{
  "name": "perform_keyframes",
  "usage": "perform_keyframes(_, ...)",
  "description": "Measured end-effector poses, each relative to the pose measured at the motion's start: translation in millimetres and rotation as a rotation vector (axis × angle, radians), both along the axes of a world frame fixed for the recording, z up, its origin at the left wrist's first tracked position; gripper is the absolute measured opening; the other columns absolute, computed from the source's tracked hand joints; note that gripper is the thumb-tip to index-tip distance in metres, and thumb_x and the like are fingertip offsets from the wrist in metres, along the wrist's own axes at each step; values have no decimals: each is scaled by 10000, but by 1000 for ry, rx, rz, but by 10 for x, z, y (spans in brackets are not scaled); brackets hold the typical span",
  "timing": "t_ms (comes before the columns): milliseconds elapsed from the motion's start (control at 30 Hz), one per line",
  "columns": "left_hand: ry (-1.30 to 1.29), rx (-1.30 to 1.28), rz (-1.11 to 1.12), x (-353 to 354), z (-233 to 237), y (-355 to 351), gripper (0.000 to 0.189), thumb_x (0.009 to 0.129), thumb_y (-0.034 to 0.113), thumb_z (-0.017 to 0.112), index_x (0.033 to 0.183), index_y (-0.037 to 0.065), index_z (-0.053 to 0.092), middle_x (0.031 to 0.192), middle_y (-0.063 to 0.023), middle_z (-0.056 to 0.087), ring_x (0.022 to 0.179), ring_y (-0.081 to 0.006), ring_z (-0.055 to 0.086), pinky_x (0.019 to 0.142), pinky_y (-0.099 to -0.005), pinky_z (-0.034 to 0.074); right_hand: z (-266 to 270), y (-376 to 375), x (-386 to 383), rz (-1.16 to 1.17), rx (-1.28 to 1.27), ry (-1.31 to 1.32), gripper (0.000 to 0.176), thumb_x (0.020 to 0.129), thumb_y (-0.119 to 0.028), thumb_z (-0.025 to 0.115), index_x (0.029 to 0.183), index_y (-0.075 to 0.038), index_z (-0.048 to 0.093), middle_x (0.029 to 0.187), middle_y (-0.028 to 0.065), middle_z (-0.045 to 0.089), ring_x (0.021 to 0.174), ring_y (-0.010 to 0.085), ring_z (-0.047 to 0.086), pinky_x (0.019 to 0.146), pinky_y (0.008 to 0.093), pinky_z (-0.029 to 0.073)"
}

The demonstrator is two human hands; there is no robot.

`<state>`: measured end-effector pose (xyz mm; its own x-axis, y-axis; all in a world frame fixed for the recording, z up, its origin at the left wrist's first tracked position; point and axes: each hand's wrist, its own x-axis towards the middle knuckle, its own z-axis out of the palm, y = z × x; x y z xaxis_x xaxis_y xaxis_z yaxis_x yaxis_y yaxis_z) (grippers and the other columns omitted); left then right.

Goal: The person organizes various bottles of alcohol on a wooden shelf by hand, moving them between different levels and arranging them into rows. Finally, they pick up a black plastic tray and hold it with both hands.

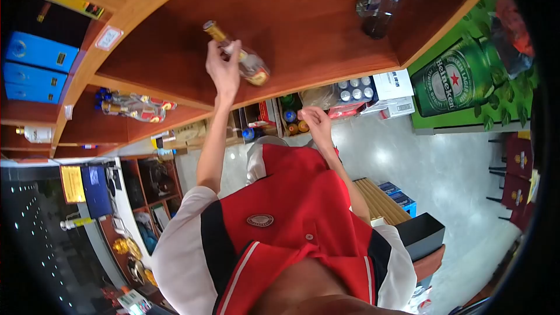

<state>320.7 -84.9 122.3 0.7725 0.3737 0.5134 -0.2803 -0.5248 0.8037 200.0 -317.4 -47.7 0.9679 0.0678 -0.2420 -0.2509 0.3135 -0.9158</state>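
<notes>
A clear glass bottle [255, 67] with a gold neck and a red-and-gold label is in my left hand [224, 70]. It tilts over the brown wooden shelf [303, 35], neck towards the back left. My left thumb and fingers are closed around it just below the neck. My right hand [318, 125] hangs in front of the shelf's front edge, fingers loosely bent and apart, with nothing visible in them. Below it in this view are several bottles with blue and orange caps [290, 116], partly hidden by the shelf edge and my hand.
Two plastic bottles [382, 9] stand at the shelf's right end. Lower left, another compartment holds several glass bottles [137, 105]. Blue boxes [38, 70] fill the far left. Wrapped cans [354, 90] and a white carton [394, 84] sit beside a green beer poster [455, 79].
</notes>
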Motion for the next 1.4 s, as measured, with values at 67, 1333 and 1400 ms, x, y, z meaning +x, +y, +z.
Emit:
perform_keyframes(67, 88, 94, -11, -334, 19, -208, 220, 955, 121, 751, 1012, -21, 593, 821, -112, 696, 730, -131, 650, 650, -314, 526, 129, 27, -7, 105, 209, 22, 629, 976, -131, 733, 1516, -36, 424, 1443, 156, 560, 1231, 199, 602, 935, 302, 553)
perform_keyframes(1333, 140, -516, 836, -5615, -1010, 4132, 465, 945, 206, 772, 1319, 45, 546, 1064, -96, 692, 937, -185, 691, 794, -345, 564, -345, 5130, -2970, 1555, 101, 161, 511, 948, -147, 781, 1368, 7, 532, 1317, 91, 636, 1227, 185, 603, 1068, 352, 477)
perform_keyframes(1400, 99, -582, 791, -5775, -1046, 4339, 666, 918, 208, 800, 1470, 57, 459, 1214, -122, 652, 1075, -225, 677, 888, -361, 553, -320, 5435, -3061, 1567, 136, 217, 513, 947, -140, 779, 1372, -2, 527, 1307, 86, 638, 1226, 175, 600, 1060, 347, 477)
